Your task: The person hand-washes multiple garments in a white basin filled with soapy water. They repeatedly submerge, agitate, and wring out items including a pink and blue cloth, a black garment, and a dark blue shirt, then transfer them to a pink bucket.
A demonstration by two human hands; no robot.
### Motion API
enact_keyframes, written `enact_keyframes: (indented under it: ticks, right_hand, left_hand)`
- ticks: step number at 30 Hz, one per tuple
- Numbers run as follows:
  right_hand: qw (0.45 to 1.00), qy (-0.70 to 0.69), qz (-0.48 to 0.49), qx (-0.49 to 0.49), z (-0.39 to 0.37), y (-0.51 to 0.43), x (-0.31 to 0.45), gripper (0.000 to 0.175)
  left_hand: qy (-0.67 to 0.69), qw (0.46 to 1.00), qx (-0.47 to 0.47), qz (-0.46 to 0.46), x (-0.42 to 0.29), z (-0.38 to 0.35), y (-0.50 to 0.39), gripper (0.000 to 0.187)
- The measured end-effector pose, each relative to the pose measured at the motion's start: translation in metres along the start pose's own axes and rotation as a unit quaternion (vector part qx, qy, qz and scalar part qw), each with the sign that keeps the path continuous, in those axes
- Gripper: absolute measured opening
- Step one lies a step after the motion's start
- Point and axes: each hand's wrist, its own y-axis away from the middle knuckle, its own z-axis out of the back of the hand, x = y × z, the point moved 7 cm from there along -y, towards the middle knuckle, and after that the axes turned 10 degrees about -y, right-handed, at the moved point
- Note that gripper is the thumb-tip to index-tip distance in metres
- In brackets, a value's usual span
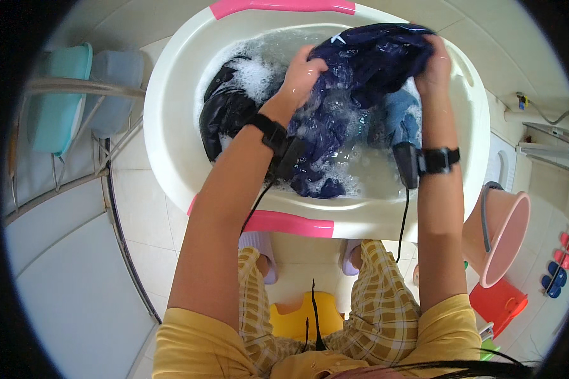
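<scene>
A wet dark navy garment (pixel 370 61) with a small white mark is stretched between my two hands over a white plastic tub (pixel 173 128) with pink rim grips. My left hand (pixel 304 76) grips its left edge, and my right hand (pixel 435 66) holds its upper right end. The lower part of the cloth trails into sudsy water. Black clothing (pixel 227 113) lies in the foam at the tub's left side. A blue denim-like cloth (pixel 402 118) sits in the water below my right hand. Both wrists wear black straps with cabled devices.
A pink bucket (pixel 505 237) with a grey handle stands right of the tub, near a red container (pixel 498 303). Turquoise (pixel 59 104) and pale blue basins (pixel 116 90) rest on a metal rack at left. A yellow stool (pixel 308 315) is beneath me. Slippers hang at far right.
</scene>
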Motion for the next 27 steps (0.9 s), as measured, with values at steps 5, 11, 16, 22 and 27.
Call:
enact_keyframes:
  ticks: [5, 11, 16, 22, 27]
  right_hand:
    - [0.922, 0.304, 0.148, 0.19, -0.065, 0.065, -0.052, 0.042]
    - [0.865, 0.41, 0.188, 0.221, -0.112, 0.108, -0.068, 0.032]
    - [0.809, 0.516, 0.183, 0.216, -0.076, 0.054, -0.094, 0.036]
    - [0.745, 0.643, 0.163, 0.074, 0.003, 0.001, -0.042, 0.056]
    - [0.666, 0.718, -0.001, 0.204, -0.013, 0.056, -0.108, 0.075]
  left_hand:
    - [0.237, 0.96, -0.019, 0.149, 0.038, -0.006, 0.012, 0.038]
    - [0.288, 0.953, -0.046, 0.08, 0.031, -0.001, 0.025, 0.038]
    - [0.153, 0.971, -0.059, 0.172, 0.032, 0.001, 0.022, 0.036]
    - [-0.489, 0.844, -0.218, 0.036, -0.047, 0.093, 0.006, 0.052]
    - [-0.771, 0.625, -0.072, -0.099, -0.02, 0.054, -0.009, 0.077]
